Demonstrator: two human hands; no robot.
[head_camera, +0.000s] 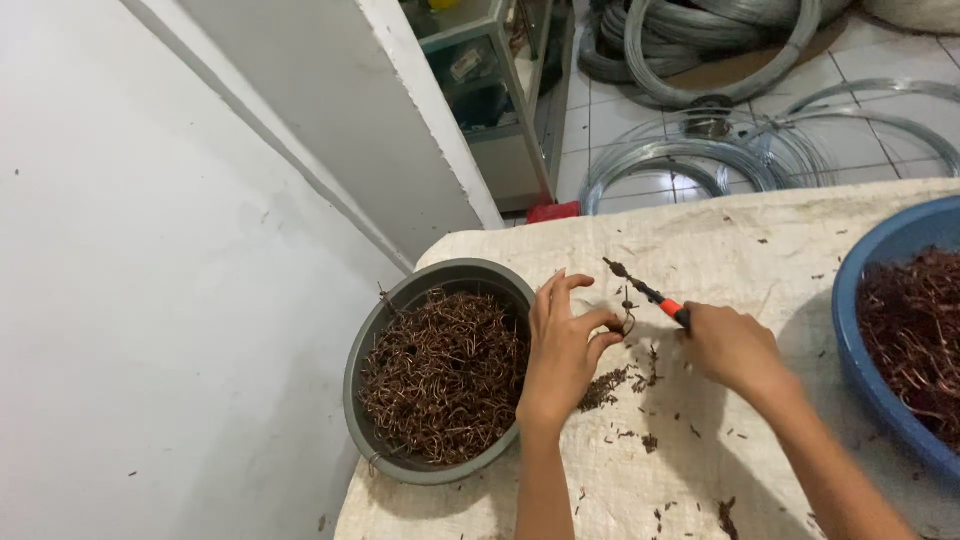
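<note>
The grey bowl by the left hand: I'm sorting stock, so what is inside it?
The grey bowl is heaped with thin, bent reddish-brown wire pieces. The heap hides the bowl's bottom and anything beneath it.

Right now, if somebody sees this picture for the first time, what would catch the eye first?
Most striking are the two hands at the centre: the left hand pinches a small bent wire piece, and the right hand works on it with orange-handled pliers. To their left stands a grey basin heaped with reddish-brown wire hooks; a blue basin with similar pieces sits at the right edge.
</note>
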